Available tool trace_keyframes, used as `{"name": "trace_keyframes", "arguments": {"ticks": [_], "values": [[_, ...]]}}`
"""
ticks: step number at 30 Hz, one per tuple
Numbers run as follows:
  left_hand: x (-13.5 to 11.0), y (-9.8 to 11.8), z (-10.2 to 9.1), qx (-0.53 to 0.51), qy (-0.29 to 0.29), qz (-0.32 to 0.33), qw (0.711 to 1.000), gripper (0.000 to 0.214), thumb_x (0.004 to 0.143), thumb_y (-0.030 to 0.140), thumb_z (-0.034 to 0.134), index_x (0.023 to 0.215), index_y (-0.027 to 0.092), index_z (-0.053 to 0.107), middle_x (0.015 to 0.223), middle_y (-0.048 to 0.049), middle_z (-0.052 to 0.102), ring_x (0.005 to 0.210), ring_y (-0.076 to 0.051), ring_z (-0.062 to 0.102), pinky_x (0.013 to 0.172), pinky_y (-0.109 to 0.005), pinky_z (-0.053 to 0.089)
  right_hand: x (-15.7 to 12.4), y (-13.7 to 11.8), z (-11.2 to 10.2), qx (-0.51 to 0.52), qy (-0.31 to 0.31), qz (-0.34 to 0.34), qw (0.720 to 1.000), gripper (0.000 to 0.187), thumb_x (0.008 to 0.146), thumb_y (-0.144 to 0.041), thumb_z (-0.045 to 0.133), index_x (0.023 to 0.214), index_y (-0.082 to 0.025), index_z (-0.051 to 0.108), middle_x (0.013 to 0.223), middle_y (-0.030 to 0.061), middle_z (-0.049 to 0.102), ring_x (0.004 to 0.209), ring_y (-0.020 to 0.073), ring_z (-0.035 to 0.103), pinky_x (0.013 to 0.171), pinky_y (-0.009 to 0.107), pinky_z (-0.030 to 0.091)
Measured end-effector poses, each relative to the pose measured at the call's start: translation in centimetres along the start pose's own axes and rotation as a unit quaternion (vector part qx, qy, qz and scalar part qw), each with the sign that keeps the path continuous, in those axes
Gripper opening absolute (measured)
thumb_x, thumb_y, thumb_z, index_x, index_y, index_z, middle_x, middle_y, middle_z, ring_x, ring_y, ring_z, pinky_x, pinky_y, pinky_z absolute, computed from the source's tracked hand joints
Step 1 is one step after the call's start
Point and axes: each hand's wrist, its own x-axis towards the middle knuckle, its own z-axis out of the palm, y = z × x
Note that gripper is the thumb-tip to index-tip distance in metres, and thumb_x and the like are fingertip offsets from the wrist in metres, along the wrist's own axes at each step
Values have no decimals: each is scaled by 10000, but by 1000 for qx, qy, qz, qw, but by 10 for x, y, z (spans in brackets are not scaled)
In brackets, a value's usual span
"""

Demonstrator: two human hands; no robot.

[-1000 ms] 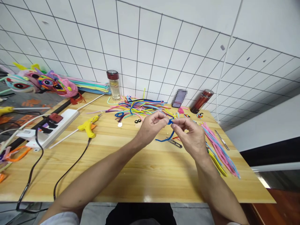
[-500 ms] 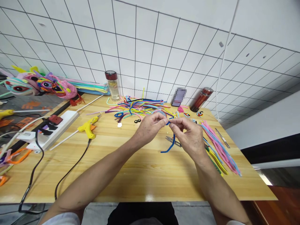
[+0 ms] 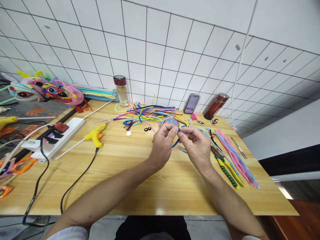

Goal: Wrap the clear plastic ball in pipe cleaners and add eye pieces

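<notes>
a: head view. both hands are seen raised just above the wooden table [image 3: 150, 190], close together and almost touching.

b: the left hand [image 3: 163, 143] is closed in a pinch. a round pale piece [image 3: 170, 122] is gripped between thumb and fingertips at the top of the hand.

a: what that piece is can't be told from here. it may be a coil or a disc, as it's small and partly covered.

b: the right hand [image 3: 198, 146] is curled shut too, thumb and forefinger pressed on a blue pipe cleaner [image 3: 176, 142].

a: that blue pipe cleaner is seen running from the edge of the round pale piece down through the gap between the two hands, its loose end hung above the table.

b: behind the hands a loose pile of pipe cleaners [image 3: 150, 115] is spread across the table. two small black rings [image 3: 147, 129] and a white disc [image 3: 128, 133] are laid just in front of it.

a: over on the right, yellow-handled pliers [image 3: 226, 166] are laid near the right wrist, with a pink and blue bundle [image 3: 236, 155] just beside them.

b: a small metal tool [image 3: 181, 149] is partly hidden under the right hand.

a: on the left a yellow glue gun [image 3: 93, 136] is laid flat, its black cord trailed to the near edge, and a white power strip [image 3: 60, 132] is set beyond it.

b: at the wall a clear bottle [image 3: 121, 90] with a red lid is stood upright, and a red flask [image 3: 215, 106] is placed well to its right.
</notes>
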Motion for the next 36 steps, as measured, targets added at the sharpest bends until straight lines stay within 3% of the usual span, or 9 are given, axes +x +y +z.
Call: {"name": "trace_keyframes", "arguments": {"ticks": [6,9,14,17,19,22,24,31,36], "values": [[-6,0,2,0,-7,-15,1000,441,776,589,825,784,180,658,630,42,518,537,-73,409,531,-230,390,6,-4,0,93,-28,71,993,270,784,-451,816,825,-208,709,641,-11,682,537,129,605,514,257,496],[6,4,-4,27,-9,-25,999,426,816,591,773,797,173,691,631,34,526,493,-59,348,470,-225,291,12,1,-3,111,-44,88,989,240,778,-422,803,799,-209,696,605,-30,632,514,110,541,498,247,452],[49,17,-55,183,-33,-14,982,384,860,547,692,837,165,727,711,-3,614,504,-76,390,477,-240,296,21,9,-6,122,-135,158,971,260,713,-428,805,760,-200,690,602,-33,589,496,90,458,451,232,359],[60,10,-98,401,-104,-38,910,253,835,396,701,745,160,713,722,-14,652,626,-123,514,598,-247,397,24,15,-5,109,-208,196,952,270,662,-420,807,736,-187,693,613,-30,592,509,83,444,467,229,329],[55,-5,-118,516,-126,-62,845,185,800,330,733,878,163,754,771,-13,676,706,-158,582,662,-265,436,22,22,-2,91,-240,209,944,270,647,-416,805,716,-181,692,598,-34,580,520,83,428,484,232,302],[44,-32,-130,639,-146,-67,752,397,822,301,740,1195,165,736,936,-56,711,866,-214,654,783,-304,492,14,38,4,70,-258,222,938,305,639,-453,808,676,-182,673,559,-55,533,536,87,403,520,244,293],[40,-45,-130,668,-156,-64,725,415,837,267,726,1241,173,721,1010,-81,706,965,-241,660,859,-327,505,8,50,9,68,-257,234,935,321,629,-472,807,676,-181,679,557,-61,531,553,95,418,552,254,317],[33,-49,-126,672,-185,-53,715,168,929,240,611,1061,221,713,1073,-81,674,1078,-252,634,945,-366,497,-7,84,24,62,-237,255,935,339,650,-489,791,749,-169,737,601,-42,610,576,109,470,579,260,357],[23,-49,-129,620,-159,-29,768,46,930,214,595,935,211,640,966,-69,697,946,-230,652,876,-360,496,-13,96,29,67,-231,255,936,348,676,-489,785,797,-168,734,646,-33,640,577,103,470,568,251,349]]}}
